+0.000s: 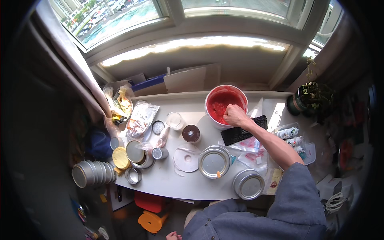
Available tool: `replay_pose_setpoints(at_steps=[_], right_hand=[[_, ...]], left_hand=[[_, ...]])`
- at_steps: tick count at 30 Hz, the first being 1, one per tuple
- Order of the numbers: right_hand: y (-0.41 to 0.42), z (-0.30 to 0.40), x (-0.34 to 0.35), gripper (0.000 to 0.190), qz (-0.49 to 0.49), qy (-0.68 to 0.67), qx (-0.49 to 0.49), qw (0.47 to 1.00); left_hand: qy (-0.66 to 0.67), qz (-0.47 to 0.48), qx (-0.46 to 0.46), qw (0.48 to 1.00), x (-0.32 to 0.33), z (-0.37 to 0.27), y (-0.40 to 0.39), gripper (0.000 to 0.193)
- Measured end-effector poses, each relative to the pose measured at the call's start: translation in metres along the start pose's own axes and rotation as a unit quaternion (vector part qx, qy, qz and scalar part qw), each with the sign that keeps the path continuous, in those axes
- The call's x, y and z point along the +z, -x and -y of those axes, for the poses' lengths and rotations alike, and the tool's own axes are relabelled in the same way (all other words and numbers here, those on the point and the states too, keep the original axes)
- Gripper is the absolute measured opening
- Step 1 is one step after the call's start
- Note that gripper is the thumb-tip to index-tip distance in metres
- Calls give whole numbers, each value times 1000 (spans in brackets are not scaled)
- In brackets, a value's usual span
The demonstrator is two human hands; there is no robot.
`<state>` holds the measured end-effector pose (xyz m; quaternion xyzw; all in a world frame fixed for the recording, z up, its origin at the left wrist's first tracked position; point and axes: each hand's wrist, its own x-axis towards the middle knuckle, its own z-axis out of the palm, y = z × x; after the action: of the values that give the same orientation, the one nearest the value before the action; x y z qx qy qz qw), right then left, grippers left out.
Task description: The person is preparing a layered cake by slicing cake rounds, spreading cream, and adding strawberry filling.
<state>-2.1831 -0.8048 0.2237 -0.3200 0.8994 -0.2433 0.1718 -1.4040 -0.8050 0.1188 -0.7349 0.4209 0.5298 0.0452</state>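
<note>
A white plastic bucket (207, 113) with a red, lumpy mass inside stands at the back of the white table. My right hand (234, 115) reaches over its front right part with the fingers curled; what they hold, if anything, is hidden. A black textured sheet (244, 130) lies beneath my right forearm, against the bucket's front. Nearer to me are a large round metal tin (214, 162) and another round tin (248, 184). My left hand (174, 236) is low at the bottom edge, beside my body and away from the table, its fingers partly curled and partly cut off.
Metal tins (94, 174) lie in a row at the left edge. Nearby are a yellow round lid (121, 158), a silver bag (144, 115) and a jar of dark brown content (191, 133). Bagged paint tubes (288, 133) and a potted plant (297, 102) stand right.
</note>
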Motion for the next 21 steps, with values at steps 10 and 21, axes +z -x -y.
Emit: replay_pose_setpoints(at_steps=[10,21], right_hand=[[27,-4,-48,16,105,-326,273,899],[35,-33,-47,17,14,-481,209,851]], left_hand=[[-4,11,0,1000,-3,7,-9,31],[22,31,23,999,-7,7,-15,29]])
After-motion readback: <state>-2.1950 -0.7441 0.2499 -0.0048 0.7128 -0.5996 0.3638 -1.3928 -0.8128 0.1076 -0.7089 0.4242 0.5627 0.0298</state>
